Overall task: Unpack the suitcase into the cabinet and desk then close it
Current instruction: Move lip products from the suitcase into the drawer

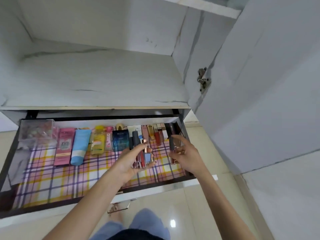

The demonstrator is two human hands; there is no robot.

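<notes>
**Both hands hold tubes over the open drawer**

At bottom centre, jeans [149, 220] above a tiled floor [199, 205]. Just beyond, mid-frame, the left hand [133, 163] is curled round a bunch of tubes [141, 153]. Right of it, the right hand [186, 156] pinches one dark tube [171, 144], upright. Both hands are over the checked liner [60, 179] of the drawer [10, 156]. A row of cosmetics [120, 140] lies along its back, with a clear box [35, 129] at its left end. Above is the cabinet shelf [95, 80], and the door [268, 84] stands open at right.

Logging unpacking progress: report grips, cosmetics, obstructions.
Left grip holds a bundle of cosmetic tubes. Right grip pinches one dark tube above the drawer's right end. Drawer open, row of cosmetics along its back; path clear.
</notes>
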